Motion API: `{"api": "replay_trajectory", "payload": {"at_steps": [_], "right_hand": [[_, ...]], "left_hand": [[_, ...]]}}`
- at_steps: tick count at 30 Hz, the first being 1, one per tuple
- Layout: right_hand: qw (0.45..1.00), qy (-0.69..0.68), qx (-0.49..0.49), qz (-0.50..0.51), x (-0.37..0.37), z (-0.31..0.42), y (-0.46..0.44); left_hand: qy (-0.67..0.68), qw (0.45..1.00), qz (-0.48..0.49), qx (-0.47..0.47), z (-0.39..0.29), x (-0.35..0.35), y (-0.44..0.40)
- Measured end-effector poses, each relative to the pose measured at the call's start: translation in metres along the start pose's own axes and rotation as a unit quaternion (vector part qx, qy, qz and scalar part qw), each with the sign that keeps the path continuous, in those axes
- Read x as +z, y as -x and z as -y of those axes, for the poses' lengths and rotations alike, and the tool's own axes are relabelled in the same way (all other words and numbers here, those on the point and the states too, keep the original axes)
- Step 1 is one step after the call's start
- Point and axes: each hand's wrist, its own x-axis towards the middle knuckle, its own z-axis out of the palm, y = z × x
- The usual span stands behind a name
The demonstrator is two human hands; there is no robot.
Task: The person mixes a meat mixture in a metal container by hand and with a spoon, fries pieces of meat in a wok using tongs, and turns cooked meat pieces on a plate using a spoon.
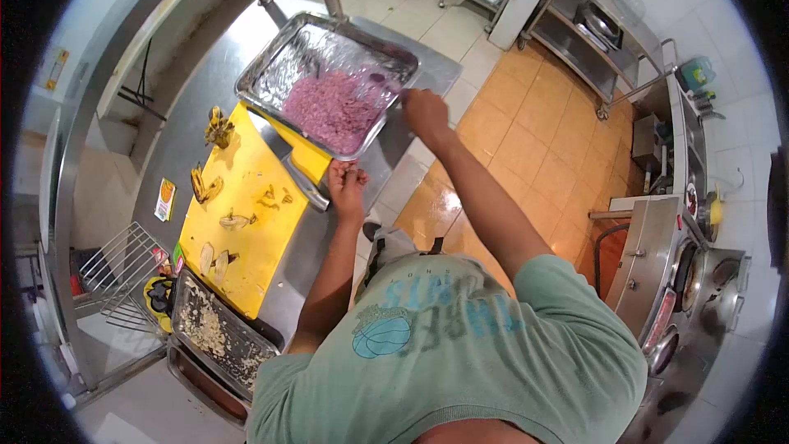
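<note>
A rectangular metal tray (267,57) holds a spread of pink, grainy mixture (333,107). My right hand (427,121) is closed around the handle of a spoon (393,86), whose bowl end reaches over the mixture at the tray's right side. The bowl is partly blurred. At the tray's near corner, my left hand (347,182) has its fingers curled against the rim. Just left of that hand, a large knife (283,152) lies across the yellow cutting board (246,222), its handle past the board's edge.
Banana peels (207,185) and a banana stem (219,127) lie on the board. A dark tray (185,296) with pale crumbly bits sits at its near end, beside a wire rack (127,271). A small packet (165,199) rests on the steel table (193,127). A stove (637,255) stands right.
</note>
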Motion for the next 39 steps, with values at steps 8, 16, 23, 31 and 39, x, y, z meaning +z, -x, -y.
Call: {"api": "replay_trajectory", "payload": {"at_steps": [8, 16, 23, 31, 39], "right_hand": [[0.973, -0.162, 0.080, 0.144, -0.036, -0.007, 0.059], [0.949, -0.266, 0.167, 0.000, 0.009, -0.214, 0.357], [0.758, -0.367, 0.484, -0.238, -0.032, -0.313, 0.666], [0.506, 0.014, 0.654, -0.562, -0.144, -0.335, 0.869], [0.384, 0.170, 0.813, -0.402, -0.157, -0.424, 0.945]], "left_hand": [[-0.076, 0.991, -0.112, 0.007, 0.011, 0.044, 0.054], [-0.221, 0.946, 0.086, -0.223, 0.133, 0.079, 0.197], [-0.368, 0.719, 0.451, -0.379, 0.216, 0.194, 0.301], [-0.496, 0.523, 0.550, -0.422, 0.309, 0.275, 0.327], [-0.502, 0.475, 0.561, -0.456, 0.468, 0.406, 0.407]]}}
